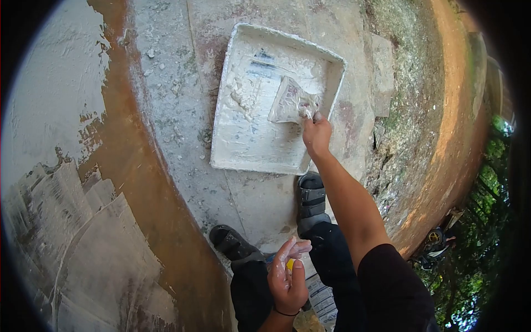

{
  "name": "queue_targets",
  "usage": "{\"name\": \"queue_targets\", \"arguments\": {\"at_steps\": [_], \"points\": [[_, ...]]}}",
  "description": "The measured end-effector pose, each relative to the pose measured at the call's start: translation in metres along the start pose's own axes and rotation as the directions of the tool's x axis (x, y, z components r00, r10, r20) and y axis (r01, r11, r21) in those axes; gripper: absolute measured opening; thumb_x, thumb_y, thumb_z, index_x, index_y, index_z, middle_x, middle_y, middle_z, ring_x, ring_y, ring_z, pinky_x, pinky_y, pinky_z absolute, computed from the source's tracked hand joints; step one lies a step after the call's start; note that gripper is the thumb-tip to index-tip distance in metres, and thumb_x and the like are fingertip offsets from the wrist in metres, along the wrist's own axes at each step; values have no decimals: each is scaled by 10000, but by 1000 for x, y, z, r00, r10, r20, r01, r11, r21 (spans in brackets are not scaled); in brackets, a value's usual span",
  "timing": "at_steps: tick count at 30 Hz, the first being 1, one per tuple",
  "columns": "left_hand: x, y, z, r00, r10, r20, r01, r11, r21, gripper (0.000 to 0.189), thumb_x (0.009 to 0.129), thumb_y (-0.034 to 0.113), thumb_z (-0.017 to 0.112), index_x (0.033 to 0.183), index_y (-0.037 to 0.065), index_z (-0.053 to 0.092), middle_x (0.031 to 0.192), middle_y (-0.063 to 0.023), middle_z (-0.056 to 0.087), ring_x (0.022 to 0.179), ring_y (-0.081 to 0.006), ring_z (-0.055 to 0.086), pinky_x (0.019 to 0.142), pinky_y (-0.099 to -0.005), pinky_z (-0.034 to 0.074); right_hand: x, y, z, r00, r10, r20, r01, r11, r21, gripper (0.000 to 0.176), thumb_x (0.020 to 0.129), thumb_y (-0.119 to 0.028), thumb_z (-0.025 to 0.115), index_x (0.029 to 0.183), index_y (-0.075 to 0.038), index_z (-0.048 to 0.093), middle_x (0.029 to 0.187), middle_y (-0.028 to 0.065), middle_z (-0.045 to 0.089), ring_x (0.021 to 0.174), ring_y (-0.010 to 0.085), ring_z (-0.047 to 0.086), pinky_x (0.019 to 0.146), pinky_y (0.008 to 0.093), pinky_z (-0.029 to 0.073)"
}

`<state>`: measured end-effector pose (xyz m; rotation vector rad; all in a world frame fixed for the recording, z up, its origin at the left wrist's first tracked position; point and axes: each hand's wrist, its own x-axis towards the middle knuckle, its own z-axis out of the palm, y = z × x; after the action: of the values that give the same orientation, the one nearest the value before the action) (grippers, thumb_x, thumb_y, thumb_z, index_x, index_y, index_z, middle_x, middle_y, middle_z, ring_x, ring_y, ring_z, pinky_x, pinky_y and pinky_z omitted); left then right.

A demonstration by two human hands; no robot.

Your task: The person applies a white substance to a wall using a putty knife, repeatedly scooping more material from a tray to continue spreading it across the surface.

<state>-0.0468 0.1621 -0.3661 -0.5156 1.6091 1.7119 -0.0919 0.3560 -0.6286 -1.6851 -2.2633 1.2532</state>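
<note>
My right hand (317, 135) is closed around the handle end of a putty knife (290, 103), whose wide flat blade is smeared with white plaster. The blade lies over the inside of a shallow rectangular tray (222, 124), coated with wet white plaster. Lower down, in front of my legs, my left hand (289, 281) is held with fingers curved and the thumb apart from them. White plaster coats its fingers and palm, and something yellow shows through the gap between thumb and fingers.
The tray stands on a stained concrete slab (227, 196) just beyond my sandalled feet (312, 202). On the left rises a brown wall (130, 166), partly covered with white plaster (55, 72). A printed bag (322, 299) lies between my legs. Rough ground and greenery (481, 221) are at right.
</note>
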Motion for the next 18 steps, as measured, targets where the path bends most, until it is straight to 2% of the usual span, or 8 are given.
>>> {"name": "queue_targets", "arguments": {"at_steps": [5,9,11,12,14,15,17,18], "points": [[2,5,-4,1000,-4,-27,4,1000,-3,374,840,15,397,1199,-87,395,1014,-205,581,939,-228,570,866,-335,417,-17,-22,35,999,-42,-11,41,998,-38,180,734,-124,528,657,27,467,600,211,522,532,296,491,550,369,400],[2,3,-5,1000,30,-10,-29,998,56,377,841,25,388,1206,-72,387,1019,-202,575,928,-225,570,841,-321,416,-8,2,49,998,52,34,-55,994,90,165,742,-125,540,698,31,510,593,182,532,539,252,501,559,359,406],[2,1,-4,999,44,11,-45,996,80,379,841,32,377,1210,-55,380,1023,-197,570,915,-222,572,814,-309,418,-10,11,58,984,58,166,-120,910,397,131,775,-104,536,783,24,563,629,100,561,560,194,509,555,334,411],[2,1,-4,999,41,20,-42,995,95,377,844,35,378,1210,-55,381,1022,-196,570,913,-222,572,813,-310,419,-13,9,54,983,69,168,-132,907,400,131,775,-104,536,783,24,563,629,100,561,560,194,509,555,334,411],[1,1,-5,999,43,33,-47,991,122,374,846,37,379,1209,-55,381,1021,-195,570,911,-221,573,812,-310,420,-17,-8,43,925,173,339,-336,790,513,126,823,-93,525,889,-6,589,674,12,549,553,113,469,498,287,380],[0,-1,-7,998,54,34,-58,989,135,372,850,40,381,1210,-52,382,1022,-191,570,910,-220,572,811,-308,420,-19,-9,39,924,173,341,-338,785,519,126,823,-93,525,889,-6,589,674,12,549,553,113,469,498,287,380],[-2,-5,-8,997,66,36,-70,987,146,370,853,42,382,1211,-49,383,1023,-187,570,910,-219,572,810,-306,421,-25,-12,25,821,174,544,-514,640,571,102,852,-104,520,911,-47,580,688,-18,529,524,74,415,451,239,324],[-3,-8,-8,998,64,19,-66,989,130,367,856,40,381,1214,-45,384,1027,-183,569,910,-218,571,810,-304,421,-29,-14,18,819,174,547,-515,641,569,102,852,-104,520,911,-47,580,688,-18,529,524,74,415,451,239,324]]}}
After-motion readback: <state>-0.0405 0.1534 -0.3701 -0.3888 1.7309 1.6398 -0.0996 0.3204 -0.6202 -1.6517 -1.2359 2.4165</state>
